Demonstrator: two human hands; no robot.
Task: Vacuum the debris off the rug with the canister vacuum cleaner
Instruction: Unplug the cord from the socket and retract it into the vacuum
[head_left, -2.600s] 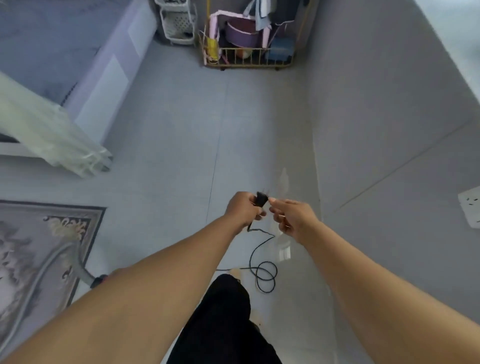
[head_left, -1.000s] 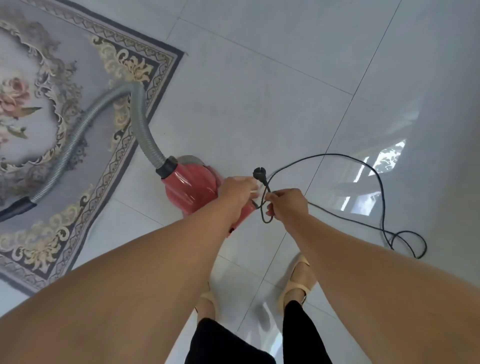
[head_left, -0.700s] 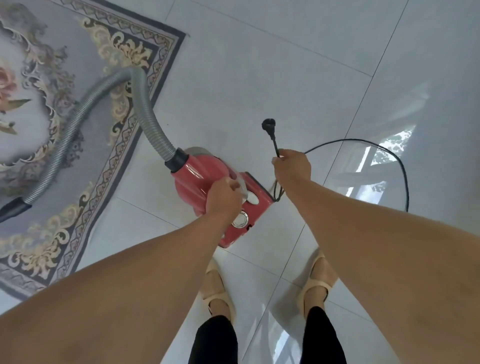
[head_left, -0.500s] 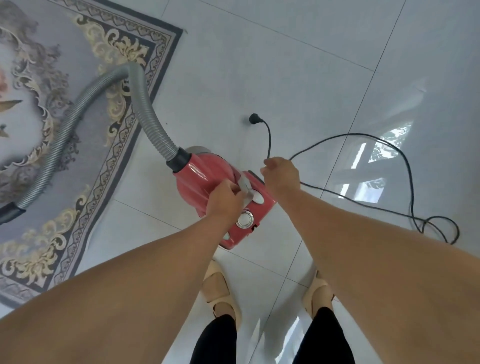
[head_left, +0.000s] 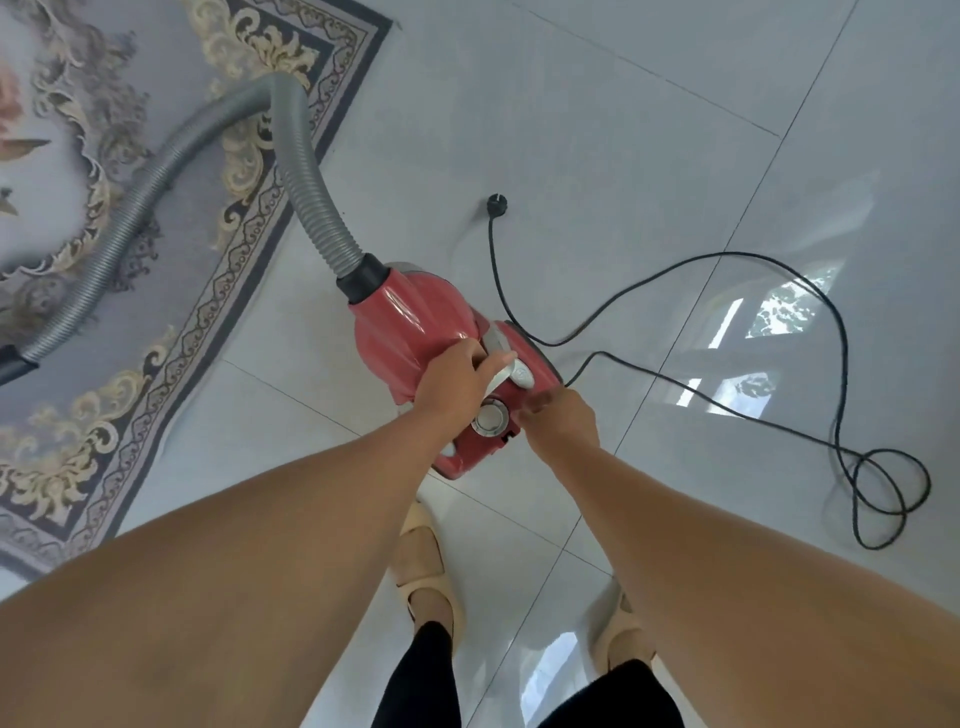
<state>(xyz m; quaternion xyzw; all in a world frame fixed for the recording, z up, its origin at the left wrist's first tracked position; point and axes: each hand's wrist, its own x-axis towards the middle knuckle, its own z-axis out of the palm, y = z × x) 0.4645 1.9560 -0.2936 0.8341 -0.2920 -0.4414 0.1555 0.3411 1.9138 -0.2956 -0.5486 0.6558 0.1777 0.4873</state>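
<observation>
A red canister vacuum (head_left: 410, 332) stands on the tiled floor beside the patterned rug (head_left: 156, 130). Its grey ribbed hose (head_left: 306, 171) arcs from the front of the body out over the rug. My left hand (head_left: 457, 382) is closed around the grey carry handle on top. My right hand (head_left: 558, 421) hovers at the rear right of the body by the round dial, motion-blurred, with nothing seen in it. The black power cord (head_left: 779, 270) trails loose across the floor, and its plug (head_left: 497, 203) lies unplugged ahead of the vacuum.
The cord ends in a tangle of loops (head_left: 883, 493) on the tiles at the right. My feet in beige slippers (head_left: 423, 566) stand just behind the vacuum. Glossy grey tiles (head_left: 623, 130) surround it.
I have looked down from the room to the vacuum. My left hand left the cord and took the handle. My right hand dropped the plug and cord and moved to the vacuum's rear.
</observation>
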